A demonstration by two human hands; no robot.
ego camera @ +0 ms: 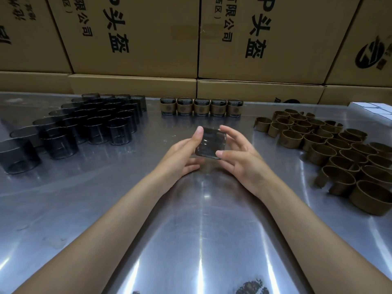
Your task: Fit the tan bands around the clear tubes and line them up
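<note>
A clear, smoky tube [212, 143] hangs tilted above the middle of the metal table, bare of any band. My left hand [182, 153] holds it from the left, thumb up along its side. My right hand [239, 153] pinches it from the right between thumb and fingers. Several bare tubes [89, 126] stand in rows at the left. Several tan bands [331, 145] lie crowded at the right. At the back centre, a straight row of several banded tubes [201, 107] stands side by side.
The shiny metal table [191, 230] stretches toward me between my forearms. Stacked cardboard boxes [135, 39] with black print wall off the far edge. White boxes [373, 108] sit at the far right.
</note>
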